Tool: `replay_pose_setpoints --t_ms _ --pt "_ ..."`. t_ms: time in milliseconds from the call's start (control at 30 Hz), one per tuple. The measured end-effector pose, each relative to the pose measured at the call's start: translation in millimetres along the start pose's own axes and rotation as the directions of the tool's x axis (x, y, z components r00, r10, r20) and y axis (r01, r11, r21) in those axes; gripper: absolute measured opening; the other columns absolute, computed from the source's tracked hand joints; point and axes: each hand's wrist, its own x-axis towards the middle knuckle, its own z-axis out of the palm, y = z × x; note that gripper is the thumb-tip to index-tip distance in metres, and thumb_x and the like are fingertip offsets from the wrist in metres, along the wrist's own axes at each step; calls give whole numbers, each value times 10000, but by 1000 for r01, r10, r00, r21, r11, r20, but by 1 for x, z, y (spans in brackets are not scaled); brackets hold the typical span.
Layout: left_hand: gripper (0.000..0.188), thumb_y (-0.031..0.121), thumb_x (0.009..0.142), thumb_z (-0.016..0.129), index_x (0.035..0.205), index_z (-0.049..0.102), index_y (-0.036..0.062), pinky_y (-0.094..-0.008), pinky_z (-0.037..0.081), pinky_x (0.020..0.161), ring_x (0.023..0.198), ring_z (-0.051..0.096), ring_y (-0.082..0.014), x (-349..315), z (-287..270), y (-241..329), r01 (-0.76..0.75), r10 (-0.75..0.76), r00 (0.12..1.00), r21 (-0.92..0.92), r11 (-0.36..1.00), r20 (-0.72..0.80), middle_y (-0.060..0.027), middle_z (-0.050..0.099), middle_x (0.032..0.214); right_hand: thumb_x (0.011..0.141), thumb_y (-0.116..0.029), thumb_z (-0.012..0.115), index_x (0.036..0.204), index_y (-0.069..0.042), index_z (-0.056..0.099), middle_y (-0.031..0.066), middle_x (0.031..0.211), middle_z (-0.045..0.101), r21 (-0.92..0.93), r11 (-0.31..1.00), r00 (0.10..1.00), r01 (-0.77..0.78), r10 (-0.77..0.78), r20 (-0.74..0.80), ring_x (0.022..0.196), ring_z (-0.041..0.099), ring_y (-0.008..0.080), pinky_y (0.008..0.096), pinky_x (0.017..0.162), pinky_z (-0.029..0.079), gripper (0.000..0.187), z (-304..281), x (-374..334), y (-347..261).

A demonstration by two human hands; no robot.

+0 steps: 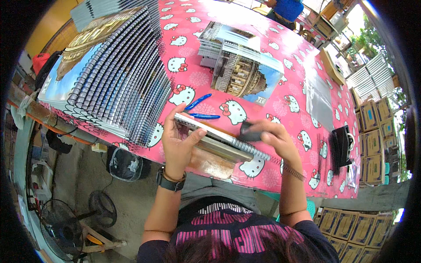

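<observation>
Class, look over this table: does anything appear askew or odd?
The dark spiral wire coil juts past the end of the white-paged notebook in the left hand, odd because its loose end binds no pages.

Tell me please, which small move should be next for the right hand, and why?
Probably the right hand should turn the dark coil a little further along the edge of the book, while the left hand holds it. The coil sits at the book's right end, its loose tail reaches past it, and the edge nearer the left hand appears uncoiled.
</observation>
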Motion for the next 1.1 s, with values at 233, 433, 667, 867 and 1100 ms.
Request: replay_pose_setpoints --t_ms 233,433,667,867,1100 --pt "609 -45 757 701 1304 433 -25 -270 433 889 991 540 -137 -11 -1 -4 -2 1 997 -20 1000 -74 -75 562 1097 796 -537 579 989 32 675 163 1051 655 41 998 999 -44 43 22 1081 561 281 393 936 410 608 6 10 7" --pt "490 -29 819 650 1279 484 -56 -262 417 895 984 523 -116 -7 -5 -11 4 -6 995 -26 1000 -99 -57 561 1095 795 -579 554 950 39 693 256 1135 601 154 986 984 67 -91 155 1070 567 334 401 961 396 653 7 20 1" --pt "407 45 874 621 1262 528 -35 -218 384 827 881 479 -78 -6 -8 -12 -11 10 997 -15 1000 -82 1 517 965 817 -550 577 979 42 679 233 1131 608 308 946 986 107 -141 92 1046 583 300 399 914 434 622 12 23 5" --pt "402 60 880 616 1263 531 -27 -210 372 784 853 459 -74 -10 -10 -11 -22 24 997 34 999 -77 11 497 939 819 -536 585 979 29 684 182 1099 638 546 818 964 183 -258 64 1076 577 281 387 931 432 595 15 21 5" --pt "384 65 885 609 1254 542 -17 -206 358 778 841 438 -70 -10 -7 -3 -13 14 999 36 999 -52 20 484 938 868 -279 586 1040 58 642 154 1036 660 525 843 966 119 -221 136 962 601 221 335 872 450 383 17 38 7"
